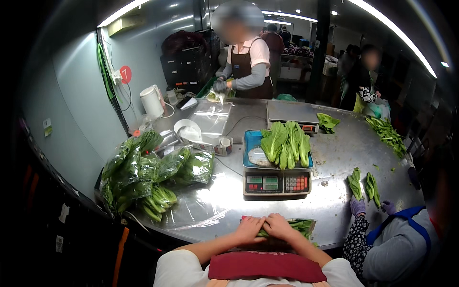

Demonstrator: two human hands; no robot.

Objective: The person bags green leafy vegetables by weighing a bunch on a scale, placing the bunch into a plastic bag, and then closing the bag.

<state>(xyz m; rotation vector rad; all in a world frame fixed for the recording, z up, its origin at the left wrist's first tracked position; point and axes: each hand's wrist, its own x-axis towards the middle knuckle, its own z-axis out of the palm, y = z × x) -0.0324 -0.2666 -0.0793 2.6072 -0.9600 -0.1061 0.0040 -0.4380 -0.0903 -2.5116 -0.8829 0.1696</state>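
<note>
At the near edge of the steel table, my left hand [250,228] and my right hand [277,226] meet over a clear plastic bag of leafy greens [302,227]. Fingers of both hands are bent over the bag, and their tips nearly touch. Much of the bag is hidden beneath my hands. Just beyond them stands a digital scale [277,183] with a blue tray [252,138]. Several heads of loose lettuce-like greens [286,145] lie on that tray, beside a pale worn patch.
Bagged greens [143,172] are heaped at the left. Behind them lie a label roll [187,131] and flat plastic bags [211,116]. A second scale [292,113] and an electric kettle [151,101] stand farther back. A co-worker's gloved hand [358,207] touches greens at right; another person works across the table.
</note>
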